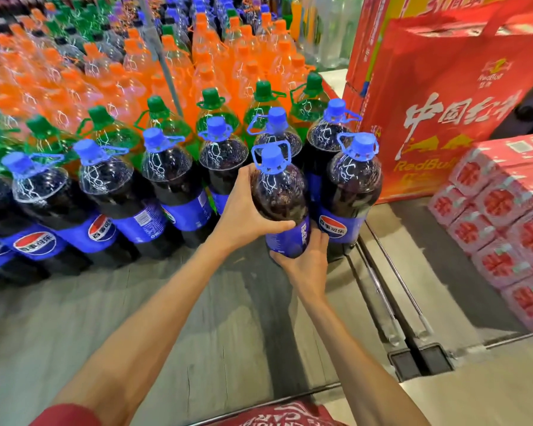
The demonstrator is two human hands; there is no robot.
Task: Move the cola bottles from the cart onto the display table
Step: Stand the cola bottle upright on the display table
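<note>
Two hands on one cola bottle (279,192): this looks like the placing step. It sits near the tabletop (105,318) front edge, towards the right corner, just beside a neighbouring bottle (351,192). The left hand (243,210) wraps its shoulder and the right hand (305,259) cups the label, fingers (319,238) curled round it (its base is hidden). Next, I'd judge: settle it upright in line, then let go.

Red shirt (290,417), white lettering
</note>
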